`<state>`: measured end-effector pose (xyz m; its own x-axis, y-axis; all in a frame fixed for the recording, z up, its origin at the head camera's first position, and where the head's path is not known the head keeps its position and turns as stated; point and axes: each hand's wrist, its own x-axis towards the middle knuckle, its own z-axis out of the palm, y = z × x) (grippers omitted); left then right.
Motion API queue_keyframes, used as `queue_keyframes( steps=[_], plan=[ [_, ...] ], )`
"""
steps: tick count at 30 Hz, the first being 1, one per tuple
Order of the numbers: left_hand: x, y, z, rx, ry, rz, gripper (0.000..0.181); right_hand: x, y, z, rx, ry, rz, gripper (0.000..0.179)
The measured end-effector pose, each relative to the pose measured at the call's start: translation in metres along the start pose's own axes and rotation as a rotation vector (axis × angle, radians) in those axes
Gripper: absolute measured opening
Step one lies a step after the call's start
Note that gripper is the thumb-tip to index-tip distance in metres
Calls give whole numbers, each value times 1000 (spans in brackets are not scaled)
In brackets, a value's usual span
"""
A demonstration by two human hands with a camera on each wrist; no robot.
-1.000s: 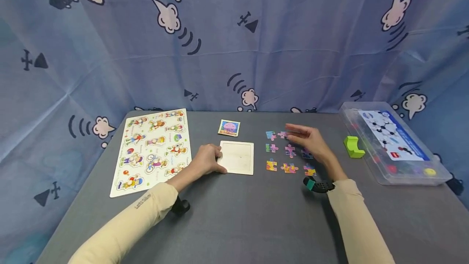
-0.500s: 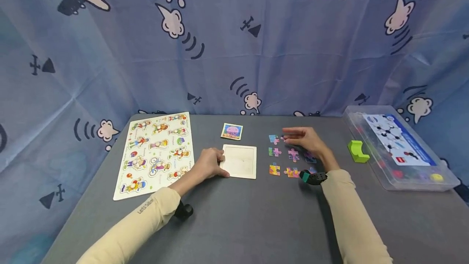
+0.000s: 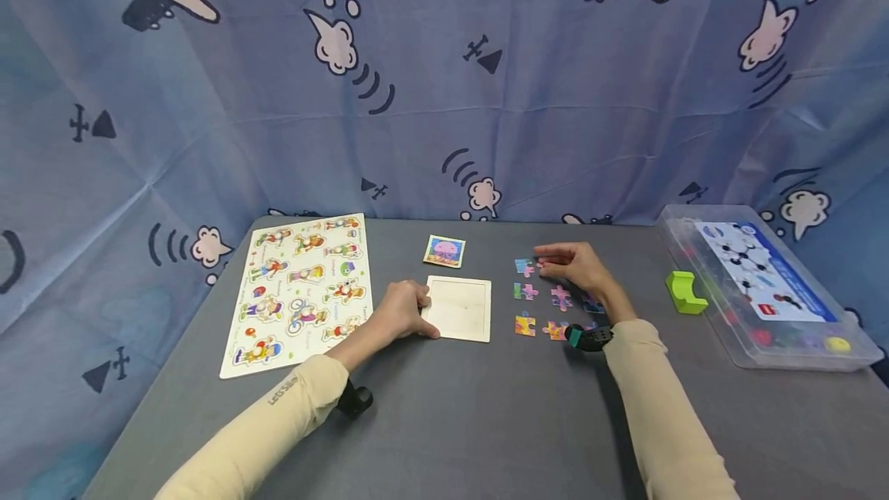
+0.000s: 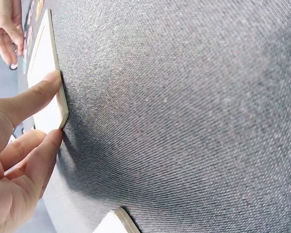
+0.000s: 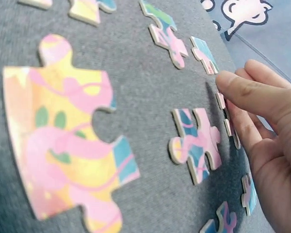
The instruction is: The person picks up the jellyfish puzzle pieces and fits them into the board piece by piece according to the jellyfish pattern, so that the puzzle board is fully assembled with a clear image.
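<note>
My left hand (image 3: 401, 310) holds a square pale wooden puzzle tray (image 3: 458, 309) by its near left corner. In the left wrist view, the thumb lies on the tray's (image 4: 44, 104) edge and the fingertips press the adjoining side. My right hand (image 3: 578, 265) is over the back row of loose jigsaw pieces, its fingers extended and partly covering a pink piece (image 5: 227, 116). Nearby lie a pink and blue piece (image 5: 198, 143) and a yellow and pink piece (image 5: 70, 136), spread out in rows. Behind the tray is a small square picture (image 3: 444, 251) of a pink creature.
A large peg puzzle board (image 3: 300, 292) with cartoon figures lies on the left of the grey table (image 3: 444, 423). To the right are a bright green curved block (image 3: 685, 293) and a clear plastic box (image 3: 771, 346) with a printed sheet. A patterned blue curtain (image 3: 417, 83) hangs behind.
My right hand has shifted slightly left and settled lower over the back row of pieces. My left hand keeps its hold on the tray. The head view has moved slightly.
</note>
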<state>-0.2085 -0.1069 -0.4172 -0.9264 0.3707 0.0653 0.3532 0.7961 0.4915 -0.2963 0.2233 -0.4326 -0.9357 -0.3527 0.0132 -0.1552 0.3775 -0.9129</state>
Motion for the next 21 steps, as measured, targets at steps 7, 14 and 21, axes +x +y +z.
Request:
queue_keyframes(
  steps=[7,14,21],
  plan=[
    [0,0,-1,3,6,17,61,3,-2,4,-59,13,14,42],
    [2,0,0,25,-3,35,64,4,3,3,-95,34,36,40],
    [3,-5,1,59,-11,25,64,8,4,4,-134,16,49,38]
  ],
)
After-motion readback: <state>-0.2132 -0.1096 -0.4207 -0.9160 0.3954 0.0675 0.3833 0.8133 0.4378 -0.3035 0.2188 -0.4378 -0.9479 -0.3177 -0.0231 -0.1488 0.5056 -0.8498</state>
